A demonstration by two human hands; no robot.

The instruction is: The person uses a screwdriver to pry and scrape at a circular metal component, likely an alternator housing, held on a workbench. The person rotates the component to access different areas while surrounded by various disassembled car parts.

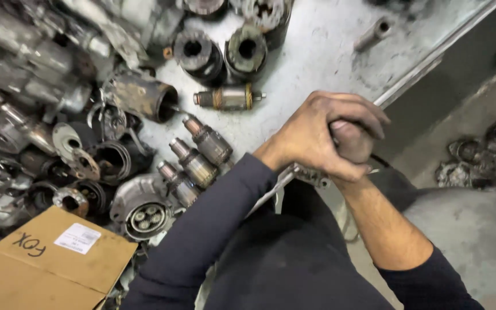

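My left hand [311, 135] is wrapped over my right hand [351, 143], both clenched together at the edge of the metal workbench [317, 51]. A small metal part [311, 174] sticks out just below them at the bench edge; whether the hands grip it is hidden. Nearest on the bench lie three starter armatures side by side [199, 163], and a fourth armature [228, 97] lies crosswise beyond them.
Motor housings and casings [41, 115] pile up on the left of the bench. Two round housings [219, 51] stand at the back. A cardboard box [47, 264] sits at the lower left. More metal parts [489, 161] lie on the floor at the right.
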